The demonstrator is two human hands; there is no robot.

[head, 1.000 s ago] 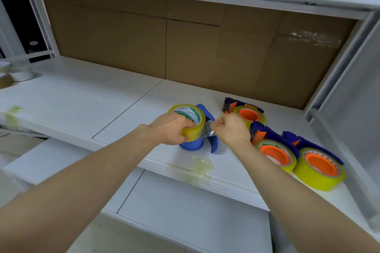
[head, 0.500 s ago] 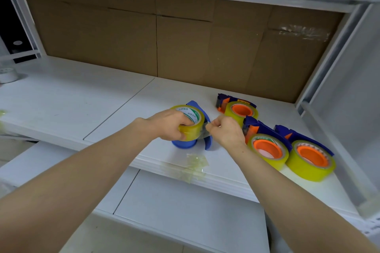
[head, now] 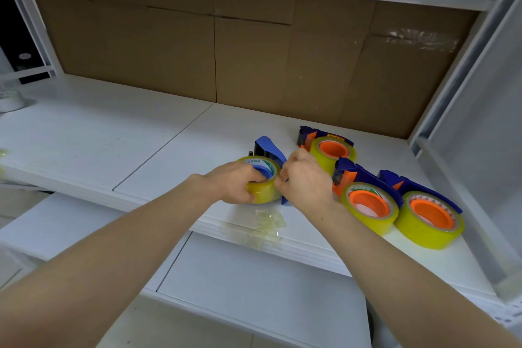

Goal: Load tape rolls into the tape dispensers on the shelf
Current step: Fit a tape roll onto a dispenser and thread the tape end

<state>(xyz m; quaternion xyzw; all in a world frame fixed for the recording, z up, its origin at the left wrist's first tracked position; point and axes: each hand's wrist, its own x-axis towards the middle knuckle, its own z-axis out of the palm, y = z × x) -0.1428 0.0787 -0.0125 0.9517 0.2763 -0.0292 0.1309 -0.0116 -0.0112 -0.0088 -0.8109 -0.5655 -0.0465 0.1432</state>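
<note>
Left hand [head: 234, 182]: fingers curled round the yellow tape roll [head: 261, 193], fingertips over its top edge at the core. Right hand [head: 306, 178]: fingers curled tight, pressed against the roll's right side. What they pinch is hidden behind my knuckles, so I can't tell. The roll lies flat around the blue hub of the blue dispenser [head: 268, 150], near the front edge of the white shelf [head: 141, 144]. The dispenser body sticks up behind the roll. Crumpled clear tape scraps [head: 265, 223] lie on the shelf edge just in front. To my right are three loaded dispensers [head: 370, 203] with orange hubs and yellow rolls, close together. Cardboard backing [head: 254, 51] stands behind. A white roll [head: 11, 100] sits far left.
</note>
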